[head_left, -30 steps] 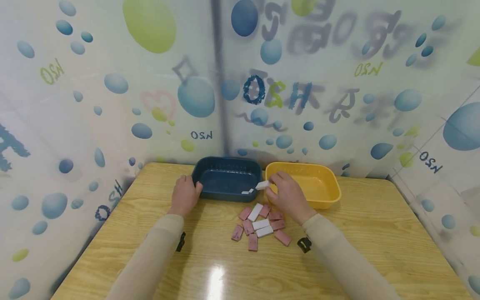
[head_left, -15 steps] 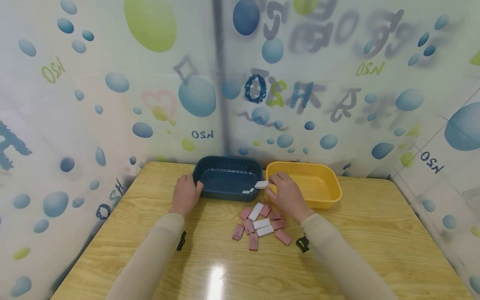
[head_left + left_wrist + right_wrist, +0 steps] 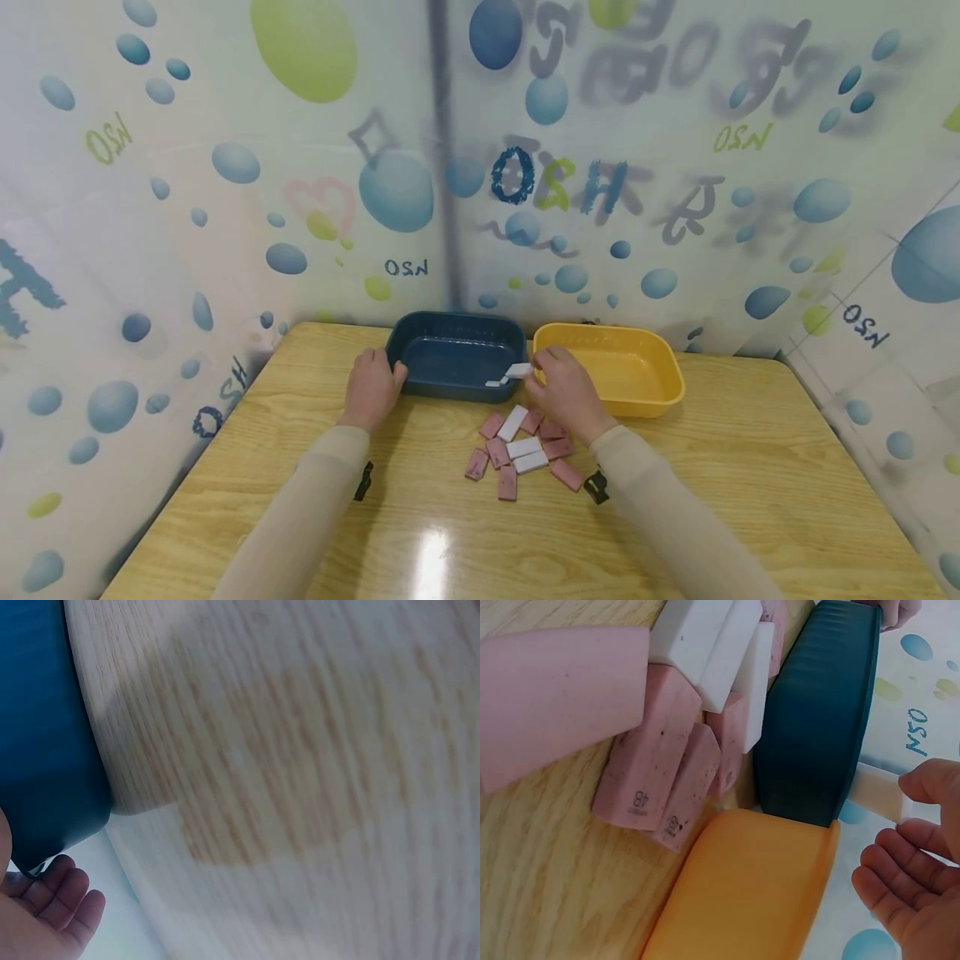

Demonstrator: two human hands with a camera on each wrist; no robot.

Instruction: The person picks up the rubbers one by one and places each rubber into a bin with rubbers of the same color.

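Note:
My left hand (image 3: 371, 388) grips the left end of the dark blue plastic basin (image 3: 450, 391); in the left wrist view its fingers curl at the basin's rim. My right hand (image 3: 568, 390) pinches a white eraser (image 3: 518, 371) between thumb and index finger, held over the basin's right rim; in the right wrist view the eraser (image 3: 877, 793) shows beyond that rim. Small white pieces (image 3: 492, 383) show at the basin's near right corner. On the table in front lie several pink erasers (image 3: 507, 482) and a few white erasers (image 3: 513, 423), loosely grouped.
A yellow basin (image 3: 660, 407) stands right of the blue one, partly behind my right hand. Both stand near the back edge of the wooden table (image 3: 420, 500), against a patterned wall (image 3: 480, 250). Black wrist-camera straps hang below both sleeves.
My right hand has shifted slightly left and tilted with the white eraser, which is now a little further over the blue basin. The left hand keeps its hold on the basin.

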